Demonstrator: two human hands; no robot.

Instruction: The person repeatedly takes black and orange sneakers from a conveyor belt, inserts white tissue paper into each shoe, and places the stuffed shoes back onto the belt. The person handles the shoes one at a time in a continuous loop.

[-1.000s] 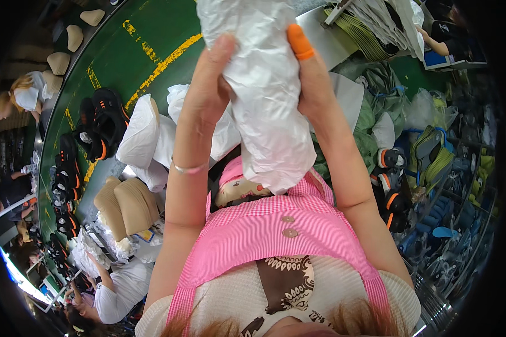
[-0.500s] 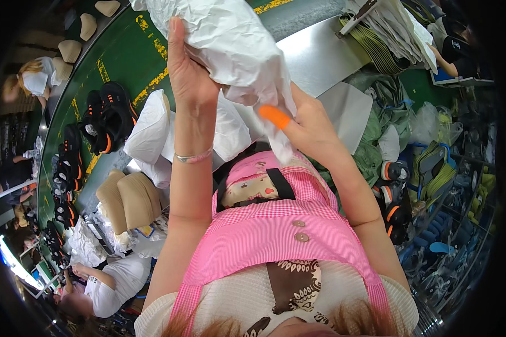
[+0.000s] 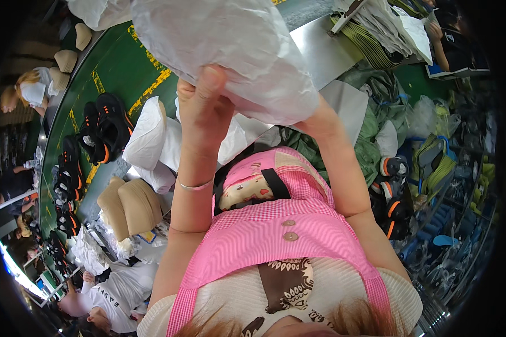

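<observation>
A wide sheet of thin white crinkled paper (image 3: 236,50) is held up in front of me at the top of the view. My left hand (image 3: 208,104) pinches its lower edge, thumb on the near face and fingers curled beneath. Behind the sheet's lower right corner is my right hand (image 3: 316,117); its fingers are hidden by the paper. White paper-wrapped bundles (image 3: 146,135) lie just left of my left forearm, and more white paper shows between my arms. Whether anything is inside the raised sheet cannot be seen.
Beige molded pads (image 3: 132,205) stand at my left. Black shoes with orange trim (image 3: 112,126) line the green belt (image 3: 168,92). A metal plate (image 3: 326,48), green-edged flat pieces (image 3: 371,42) and green plastic bags (image 3: 371,135) lie right. Co-workers (image 3: 118,295) sit at the left.
The bunched paper has spread into a broader sheet. My left hand has shifted right and down to its lower edge; my right hand has moved behind it, its orange-covered thumb now hidden.
</observation>
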